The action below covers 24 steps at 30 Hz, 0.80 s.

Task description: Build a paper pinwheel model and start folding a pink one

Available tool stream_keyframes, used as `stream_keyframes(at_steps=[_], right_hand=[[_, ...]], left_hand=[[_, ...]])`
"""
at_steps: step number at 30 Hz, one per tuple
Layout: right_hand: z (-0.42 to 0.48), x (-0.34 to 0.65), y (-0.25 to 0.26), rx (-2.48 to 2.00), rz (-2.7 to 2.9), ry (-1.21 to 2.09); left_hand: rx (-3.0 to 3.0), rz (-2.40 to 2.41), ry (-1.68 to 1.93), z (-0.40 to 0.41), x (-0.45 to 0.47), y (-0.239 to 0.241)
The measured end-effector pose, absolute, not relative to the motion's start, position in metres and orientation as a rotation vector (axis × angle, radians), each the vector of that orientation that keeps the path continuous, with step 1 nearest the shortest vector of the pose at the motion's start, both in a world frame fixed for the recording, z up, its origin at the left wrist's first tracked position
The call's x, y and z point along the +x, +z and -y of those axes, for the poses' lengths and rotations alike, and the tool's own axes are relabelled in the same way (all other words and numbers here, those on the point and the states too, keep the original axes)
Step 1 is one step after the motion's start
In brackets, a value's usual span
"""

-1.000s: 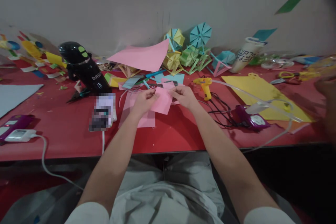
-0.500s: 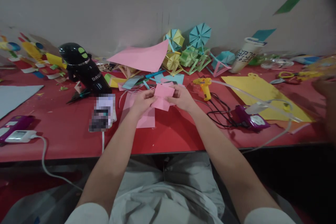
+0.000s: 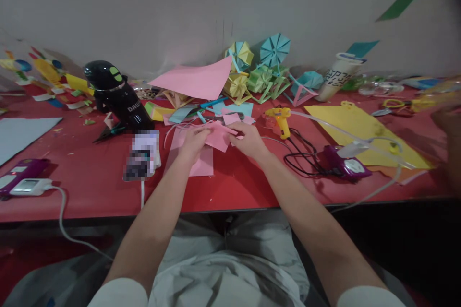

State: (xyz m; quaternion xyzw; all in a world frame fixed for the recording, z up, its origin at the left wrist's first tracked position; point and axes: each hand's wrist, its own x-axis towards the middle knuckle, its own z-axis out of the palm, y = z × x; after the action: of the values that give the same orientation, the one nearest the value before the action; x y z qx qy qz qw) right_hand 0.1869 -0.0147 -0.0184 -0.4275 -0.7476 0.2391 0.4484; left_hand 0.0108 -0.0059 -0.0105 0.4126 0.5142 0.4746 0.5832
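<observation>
Between my two hands is a creased piece of pink paper (image 3: 218,137), held above the red table. My left hand (image 3: 196,141) pinches its left side, and my right hand (image 3: 248,140) is closed on its right edge. Beneath and left of it lies a flat pink sheet (image 3: 201,163), partly covered by my left hand and wrist. Small pink and blue paper pieces (image 3: 232,118) lie just behind my hands. To the right of my right hand rests a yellow hot glue gun (image 3: 281,120) with a black cord.
A phone (image 3: 142,156) and a black bottle (image 3: 118,96) stand to the left. Folded paper models (image 3: 261,76) line the wall. At the right are a purple power strip (image 3: 344,163), a yellow sheet (image 3: 363,129), a cup (image 3: 338,76) and another person's hand (image 3: 446,122).
The pink paper has been tilted and bent between my fingers, so its raised upper flap now lies lower. My right hand has shifted slightly. The other person's hand shows a little more at the right.
</observation>
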Motion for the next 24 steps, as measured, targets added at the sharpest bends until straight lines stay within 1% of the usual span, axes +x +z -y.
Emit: stream_keyframes(at_steps=[4, 9, 13, 15, 19, 21, 24], right_hand=[[0.013, 0.186, -0.021, -0.961, 1.949, 0.495], [0.007, 0.187, -0.029, -0.912, 2.057, 0.39], [0.004, 0.188, -0.034, -0.844, 2.11, 0.378], [0.006, 0.187, -0.033, -0.826, 2.1, 0.451], [0.012, 0.186, -0.024, -0.952, 1.882, 0.746], [0.013, 0.186, -0.02, -1.032, 1.76, 0.867], [0.011, 0.186, -0.019, -1.046, 1.678, 0.969]], left_hand=[[0.914, -1.183, 1.139, 0.005, 0.011, -0.01], [0.793, -1.017, 1.087, 0.006, 0.008, -0.003], [0.947, -0.965, 1.079, 0.009, 0.007, -0.004], [1.071, -1.004, 1.073, 0.009, 0.007, -0.008], [1.388, -1.145, 1.115, 0.007, 0.005, -0.017], [1.522, -1.137, 1.109, 0.007, 0.005, -0.018], [1.561, -1.061, 1.102, 0.008, 0.006, -0.018]])
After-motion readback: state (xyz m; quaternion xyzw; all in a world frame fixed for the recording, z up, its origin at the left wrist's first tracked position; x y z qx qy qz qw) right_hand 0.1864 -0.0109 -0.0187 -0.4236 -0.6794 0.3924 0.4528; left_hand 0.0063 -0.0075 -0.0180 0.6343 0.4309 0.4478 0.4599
